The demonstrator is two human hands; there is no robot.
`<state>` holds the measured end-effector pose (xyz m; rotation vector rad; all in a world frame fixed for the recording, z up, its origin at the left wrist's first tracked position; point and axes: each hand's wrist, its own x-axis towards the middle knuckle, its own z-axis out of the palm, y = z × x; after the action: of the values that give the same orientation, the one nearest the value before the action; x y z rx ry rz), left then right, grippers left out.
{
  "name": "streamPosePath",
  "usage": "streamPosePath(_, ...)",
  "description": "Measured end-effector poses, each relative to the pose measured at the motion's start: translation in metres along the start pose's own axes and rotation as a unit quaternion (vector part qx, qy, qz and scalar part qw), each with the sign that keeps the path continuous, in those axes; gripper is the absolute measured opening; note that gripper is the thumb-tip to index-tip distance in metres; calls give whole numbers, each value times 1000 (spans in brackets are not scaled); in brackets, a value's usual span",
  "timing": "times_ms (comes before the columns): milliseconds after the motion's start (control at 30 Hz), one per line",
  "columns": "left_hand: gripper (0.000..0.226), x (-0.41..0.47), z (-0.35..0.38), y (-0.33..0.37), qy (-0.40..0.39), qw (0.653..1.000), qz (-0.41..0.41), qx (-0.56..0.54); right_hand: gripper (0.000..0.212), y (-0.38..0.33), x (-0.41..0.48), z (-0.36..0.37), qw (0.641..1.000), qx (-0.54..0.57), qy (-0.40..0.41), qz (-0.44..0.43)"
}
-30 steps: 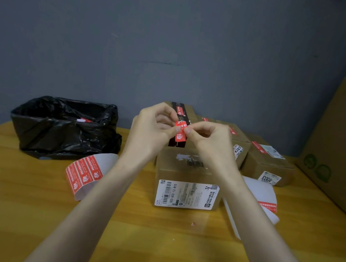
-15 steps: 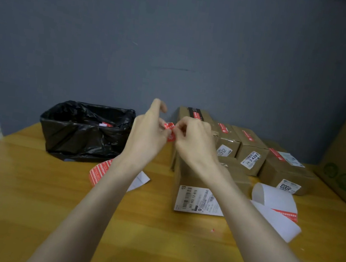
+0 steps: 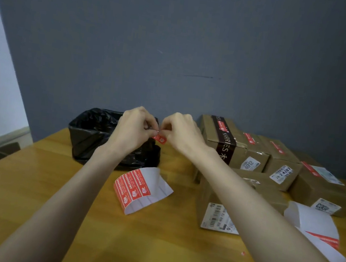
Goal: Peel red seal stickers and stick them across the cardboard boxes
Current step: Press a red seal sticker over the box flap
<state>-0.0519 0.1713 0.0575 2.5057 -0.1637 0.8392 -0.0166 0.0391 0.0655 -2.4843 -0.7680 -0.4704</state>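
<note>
A small red sticker (image 3: pixel 159 138) is held in the air between both hands, above the far part of the table (image 3: pixel 151 255) and in front of the black bag (image 3: pixel 92 135). Its left end is pinched by the thumb and fingertips of the left hand (image 3: pixel 133 130), and its right end by those of the right hand (image 3: pixel 181 135). The remaining fingers of both hands are curled in close. No box is touched by the sticker.

A curled sticker sheet (image 3: pixel 138 189), with red stickers on its left half and bare white backing on its right, lies on the wood between the forearms, just in front of the bag.

The right side is crowded. A row of boxes (image 3: pixel 282 165) is set along the wall (image 3: pixel 179 43), each with a red strip over its top edge. The nearest box (image 3: pixel 269 194) stands in front of them, partly hidden by the right forearm. Curled white backing sheets (image 3: pixel 313 224) lie just right of it, near the table's right side. A tiny red scrap (image 3: pixel 243 253) lies on the wood.

Open wood is left in front, between and below the forearms, and to the left, as far as the slanting left edge of the table.
</note>
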Motion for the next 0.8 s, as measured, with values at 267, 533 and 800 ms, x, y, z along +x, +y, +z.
streamPosePath(267, 8, 17, 2, -40, 83, 992, -91, -28, 15, -2, 36, 36, 968, 217, 23, 122)
streamPosePath(533, 13, 38, 16, -80, 114, 981, -156, -3, 14, 0, 44, 62, 964, 233, -12, 128)
streamPosePath(800, 10, 42, 37, -100, 77, 980, -186, 5, 16, 5, 44, 61, 970, 218, -19, 106)
